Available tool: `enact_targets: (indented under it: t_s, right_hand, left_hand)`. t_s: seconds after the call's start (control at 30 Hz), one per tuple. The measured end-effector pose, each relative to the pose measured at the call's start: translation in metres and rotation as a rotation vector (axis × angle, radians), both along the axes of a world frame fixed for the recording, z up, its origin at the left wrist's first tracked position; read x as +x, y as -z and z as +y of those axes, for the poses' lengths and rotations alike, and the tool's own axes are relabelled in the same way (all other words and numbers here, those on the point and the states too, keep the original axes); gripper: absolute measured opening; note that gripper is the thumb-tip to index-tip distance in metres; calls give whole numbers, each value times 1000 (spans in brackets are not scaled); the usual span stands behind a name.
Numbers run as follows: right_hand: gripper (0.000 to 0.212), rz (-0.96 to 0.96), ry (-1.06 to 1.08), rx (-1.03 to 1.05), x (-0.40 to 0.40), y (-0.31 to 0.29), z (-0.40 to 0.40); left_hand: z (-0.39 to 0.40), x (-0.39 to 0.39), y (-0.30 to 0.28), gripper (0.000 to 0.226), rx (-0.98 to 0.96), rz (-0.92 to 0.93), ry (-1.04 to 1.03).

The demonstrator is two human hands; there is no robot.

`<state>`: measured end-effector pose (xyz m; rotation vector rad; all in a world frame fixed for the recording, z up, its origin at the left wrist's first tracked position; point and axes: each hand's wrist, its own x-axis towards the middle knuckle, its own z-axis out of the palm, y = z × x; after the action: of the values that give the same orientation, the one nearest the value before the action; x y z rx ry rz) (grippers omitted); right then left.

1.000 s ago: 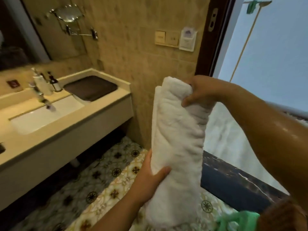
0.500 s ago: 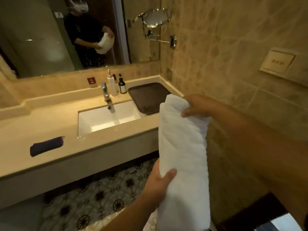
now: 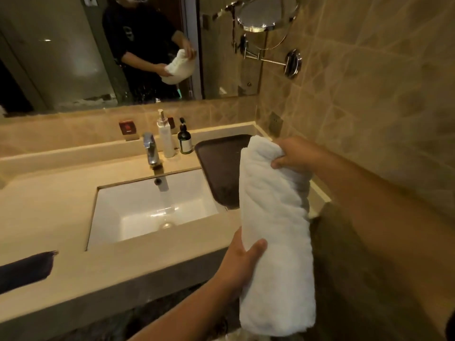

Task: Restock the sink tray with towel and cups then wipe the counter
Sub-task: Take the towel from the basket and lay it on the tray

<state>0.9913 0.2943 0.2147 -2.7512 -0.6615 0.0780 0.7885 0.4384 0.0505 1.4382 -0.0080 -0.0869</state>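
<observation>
A rolled white towel [image 3: 273,232] hangs upright in front of me, held by both hands. My right hand [image 3: 295,153] grips its top end and my left hand [image 3: 242,264] clasps its lower middle from the left. Behind the towel's top, a dark brown tray [image 3: 219,166] lies on the beige counter [image 3: 49,198] to the right of the sink [image 3: 147,207]. The towel hides the tray's right part. No cups are in view.
A chrome tap [image 3: 151,151], a white pump bottle [image 3: 165,136] and a dark pump bottle [image 3: 184,140] stand behind the sink. A dark folded cloth [image 3: 24,269] lies at the counter's left front. A tiled wall with a round swing mirror [image 3: 268,13] closes the right side.
The view has swung left from the doorway to face the sink counter and drawn closer to it. Both hands have kept their hold on the towel, now in front of the tray.
</observation>
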Motion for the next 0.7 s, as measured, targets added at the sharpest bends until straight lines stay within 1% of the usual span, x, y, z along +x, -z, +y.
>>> enact_targets:
  t_s: [0.1, 0.23, 0.3, 0.4, 0.53, 0.63, 0.7]
  right_hand:
    - [49, 17, 17, -7, 54, 0, 19]
    - [49, 15, -19, -61, 132, 3, 40]
    - [54, -8, -48, -99, 171, 10, 51]
    - [59, -11, -104, -175, 231, 29, 71]
    - [54, 14, -148, -236, 302, 57, 90]
    - [56, 33, -207, -295, 352, 79, 101]
    - [55, 35, -239, -330, 376, 91, 108]
  left_hand:
    - [11, 53, 0, 49, 3, 38, -33]
    - [15, 120, 4, 57, -51, 108, -95]
    - [16, 155, 7, 56, -72, 134, -115]
    - [14, 206, 14, 52, -64, 189, -170]
    - [6, 264, 24, 49, -131, 241, -234]
    - [0, 306, 33, 48, -144, 273, -267]
    - [-3, 328, 43, 47, -192, 327, -295]
